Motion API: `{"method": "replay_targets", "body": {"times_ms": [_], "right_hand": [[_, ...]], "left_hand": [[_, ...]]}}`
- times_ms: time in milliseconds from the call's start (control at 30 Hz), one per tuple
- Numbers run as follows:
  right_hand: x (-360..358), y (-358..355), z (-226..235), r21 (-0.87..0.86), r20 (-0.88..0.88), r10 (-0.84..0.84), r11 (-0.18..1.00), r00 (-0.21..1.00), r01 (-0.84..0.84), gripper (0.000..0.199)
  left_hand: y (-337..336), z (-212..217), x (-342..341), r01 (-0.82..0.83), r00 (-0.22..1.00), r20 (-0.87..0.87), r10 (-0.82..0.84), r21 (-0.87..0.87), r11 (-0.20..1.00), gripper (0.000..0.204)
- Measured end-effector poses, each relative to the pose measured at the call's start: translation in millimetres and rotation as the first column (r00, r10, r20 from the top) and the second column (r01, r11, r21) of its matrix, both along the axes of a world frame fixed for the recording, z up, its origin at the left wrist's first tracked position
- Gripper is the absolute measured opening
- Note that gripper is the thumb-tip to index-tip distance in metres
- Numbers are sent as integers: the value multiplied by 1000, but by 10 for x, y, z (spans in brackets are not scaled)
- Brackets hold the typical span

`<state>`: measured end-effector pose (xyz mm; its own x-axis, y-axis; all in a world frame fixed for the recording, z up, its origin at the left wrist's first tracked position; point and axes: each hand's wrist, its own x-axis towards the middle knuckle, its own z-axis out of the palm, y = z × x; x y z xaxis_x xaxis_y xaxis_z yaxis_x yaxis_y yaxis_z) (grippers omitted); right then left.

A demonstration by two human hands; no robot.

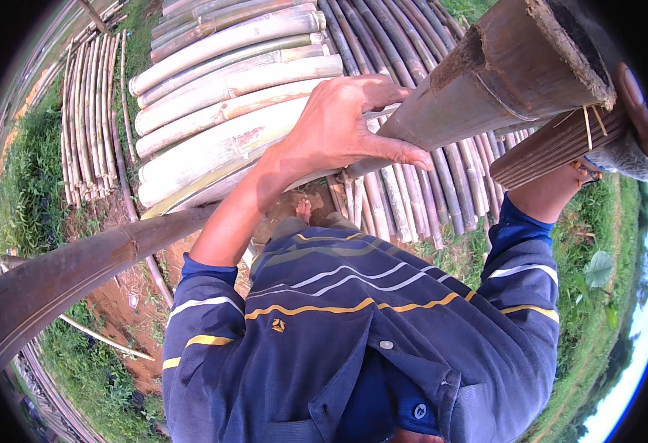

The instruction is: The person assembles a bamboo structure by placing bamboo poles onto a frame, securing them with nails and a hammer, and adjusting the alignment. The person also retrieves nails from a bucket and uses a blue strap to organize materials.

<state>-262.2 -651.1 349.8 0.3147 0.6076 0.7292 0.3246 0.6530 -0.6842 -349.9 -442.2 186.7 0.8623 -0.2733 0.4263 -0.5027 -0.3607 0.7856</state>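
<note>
My left hand [339,125] is wrapped round a thick grey-brown bamboo pole [457,111], thumb below and fingers behind. The pole slants to the upper right and widens toward a hollow, rough-cut end. At the far right edge, my right hand [640,111] is partly cut off, its fingers curled over the end of a brown ribbed, bar-like piece [553,148] just under the pole's cut end. Grey fuzzy material [625,159] lies against this hand, and a band [586,171] circles the wrist. Some straw-like strands hang near the cut end.
Pale bamboo lengths [228,88] lie in a row ahead, with darker thin poles [413,170] to their right. Another thick pole [80,273] crosses at the left behind my forearm. A stack of thin poles [91,118] lies farther left, among grass [28,192] and bare soil.
</note>
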Motion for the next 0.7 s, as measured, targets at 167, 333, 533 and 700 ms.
{"method": "replay_targets", "body": {"times_ms": [167,333,533,700], "right_hand": [[342,145,-137,-192,-122,384,895,915,-402,28],[519,252,-160,-295,-237,595,709,768,-641,20],[542,226,112,-375,-298,684,558,666,-740,15],[338,153,155,-392,-312,552,666,773,-634,10]], "left_hand": [[-82,-44,61,12,989,148,9,-139,990,71],[-81,31,19,-18,995,99,20,-22,1000,63],[-196,90,107,-41,995,90,39,18,999,74],[160,-130,111,-327,945,-14,328,43,944,86]]}}
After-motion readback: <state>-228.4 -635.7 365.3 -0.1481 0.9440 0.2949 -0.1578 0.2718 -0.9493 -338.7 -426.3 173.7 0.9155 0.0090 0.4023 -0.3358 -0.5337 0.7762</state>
